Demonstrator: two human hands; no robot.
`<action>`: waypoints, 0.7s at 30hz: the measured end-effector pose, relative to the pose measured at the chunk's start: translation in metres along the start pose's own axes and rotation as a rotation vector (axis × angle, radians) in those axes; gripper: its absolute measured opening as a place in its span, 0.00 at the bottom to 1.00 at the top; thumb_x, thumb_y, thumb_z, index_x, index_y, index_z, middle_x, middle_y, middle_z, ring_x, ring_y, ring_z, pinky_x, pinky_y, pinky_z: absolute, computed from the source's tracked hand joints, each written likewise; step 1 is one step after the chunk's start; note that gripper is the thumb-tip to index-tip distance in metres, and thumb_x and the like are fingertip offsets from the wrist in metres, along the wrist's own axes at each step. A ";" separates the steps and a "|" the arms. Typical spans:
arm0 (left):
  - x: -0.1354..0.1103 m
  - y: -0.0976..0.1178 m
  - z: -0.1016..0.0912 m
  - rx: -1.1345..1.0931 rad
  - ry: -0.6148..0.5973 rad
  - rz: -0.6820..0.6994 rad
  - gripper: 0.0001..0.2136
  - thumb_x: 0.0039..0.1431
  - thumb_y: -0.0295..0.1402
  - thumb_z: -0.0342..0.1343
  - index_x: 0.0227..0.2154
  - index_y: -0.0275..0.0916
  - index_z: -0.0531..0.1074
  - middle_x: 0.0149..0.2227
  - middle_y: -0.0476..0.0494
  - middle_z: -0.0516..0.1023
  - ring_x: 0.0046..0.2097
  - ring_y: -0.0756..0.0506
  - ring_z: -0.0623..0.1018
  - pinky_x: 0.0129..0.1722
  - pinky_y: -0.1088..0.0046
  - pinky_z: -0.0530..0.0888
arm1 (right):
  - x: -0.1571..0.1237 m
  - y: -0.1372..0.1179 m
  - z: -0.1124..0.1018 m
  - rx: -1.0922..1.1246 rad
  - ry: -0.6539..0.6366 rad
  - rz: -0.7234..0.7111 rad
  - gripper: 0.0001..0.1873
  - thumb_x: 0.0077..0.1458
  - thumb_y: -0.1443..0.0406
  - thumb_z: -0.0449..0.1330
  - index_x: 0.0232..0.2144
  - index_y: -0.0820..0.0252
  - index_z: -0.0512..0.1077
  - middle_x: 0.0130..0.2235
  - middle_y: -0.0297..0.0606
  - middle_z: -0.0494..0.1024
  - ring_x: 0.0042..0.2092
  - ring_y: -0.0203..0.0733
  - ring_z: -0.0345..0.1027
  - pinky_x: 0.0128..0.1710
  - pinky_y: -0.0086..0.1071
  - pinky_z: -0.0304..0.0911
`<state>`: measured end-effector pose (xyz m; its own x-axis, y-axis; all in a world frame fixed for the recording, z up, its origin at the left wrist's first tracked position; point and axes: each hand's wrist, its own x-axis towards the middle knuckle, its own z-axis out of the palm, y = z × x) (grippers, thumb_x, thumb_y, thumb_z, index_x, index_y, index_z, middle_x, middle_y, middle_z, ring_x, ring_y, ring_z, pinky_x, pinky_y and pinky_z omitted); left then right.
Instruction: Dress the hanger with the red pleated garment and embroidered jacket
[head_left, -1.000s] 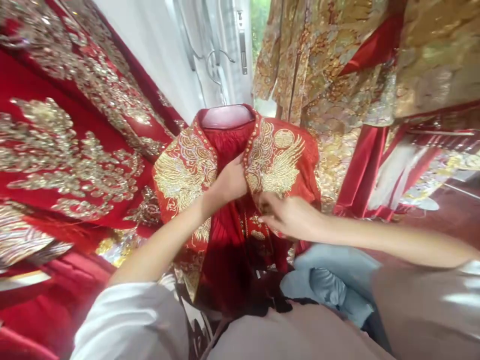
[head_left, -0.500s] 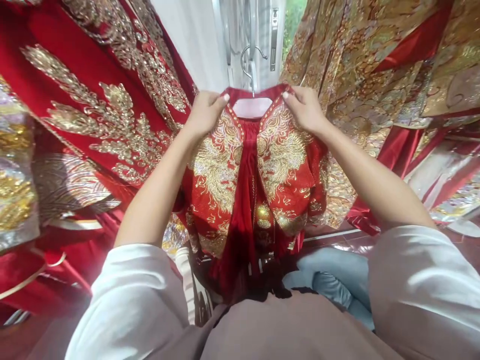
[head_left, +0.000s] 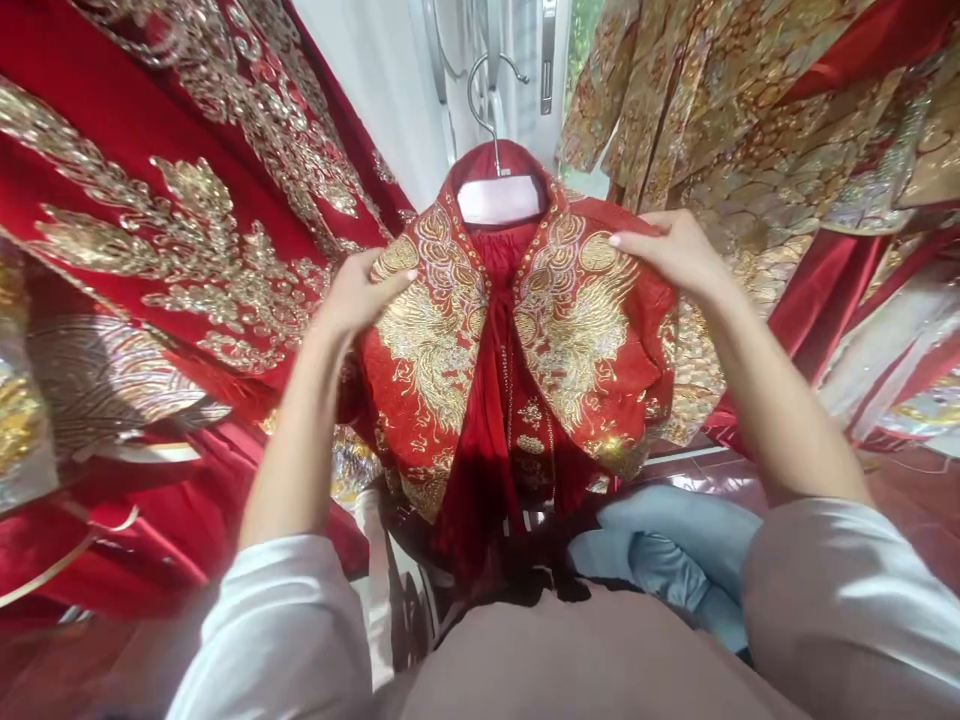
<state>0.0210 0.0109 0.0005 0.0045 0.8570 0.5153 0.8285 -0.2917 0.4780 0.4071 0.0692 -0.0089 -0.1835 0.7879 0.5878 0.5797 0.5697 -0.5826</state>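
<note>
Red jacket [head_left: 427, 370] is hanging below the hanger hook [head_left: 471, 95], collar-to-hem line running toward you; your left hand [head_left: 354, 293] is pinching one shoulder, your right hand [head_left: 681, 256] the other; neither is lying nearer.

Cloth jacket [head_left: 551, 325] — glossy metal hanger hook [head_left: 471, 95]

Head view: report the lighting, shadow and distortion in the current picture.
In the head view, gold embroidery on the red jacket glints yet looks fairly sharp; bright patches light the shirt sleeves; deep shadow lies below the jacket; the outer edges look stretched.
</note>
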 end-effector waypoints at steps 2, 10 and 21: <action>-0.017 0.021 0.020 0.151 0.251 -0.093 0.37 0.52 0.59 0.45 0.56 0.34 0.62 0.55 0.39 0.70 0.59 0.32 0.63 0.58 0.48 0.58 | -0.014 -0.013 0.014 -0.207 0.231 0.015 0.25 0.51 0.48 0.58 0.40 0.64 0.71 0.39 0.49 0.73 0.45 0.53 0.66 0.42 0.45 0.65; -0.119 0.042 0.125 0.277 0.378 -0.197 0.42 0.55 0.50 0.47 0.65 0.28 0.40 0.67 0.29 0.39 0.68 0.34 0.37 0.65 0.48 0.42 | -0.135 -0.049 0.123 -0.524 0.312 0.216 0.35 0.54 0.51 0.51 0.62 0.55 0.54 0.65 0.53 0.47 0.66 0.65 0.35 0.54 0.67 0.45; -0.218 -0.021 0.119 0.145 0.457 -0.322 0.11 0.59 0.30 0.42 0.40 0.37 0.68 0.32 0.39 0.73 0.35 0.41 0.76 0.37 0.64 0.71 | -0.215 -0.004 0.128 -0.299 0.481 0.132 0.13 0.57 0.66 0.44 0.32 0.56 0.69 0.34 0.44 0.72 0.37 0.46 0.69 0.38 0.40 0.64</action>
<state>0.0690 -0.1194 -0.2072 -0.4766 0.6127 0.6304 0.8165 0.0428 0.5757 0.3424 -0.0723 -0.2048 0.2463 0.6136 0.7503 0.7847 0.3281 -0.5259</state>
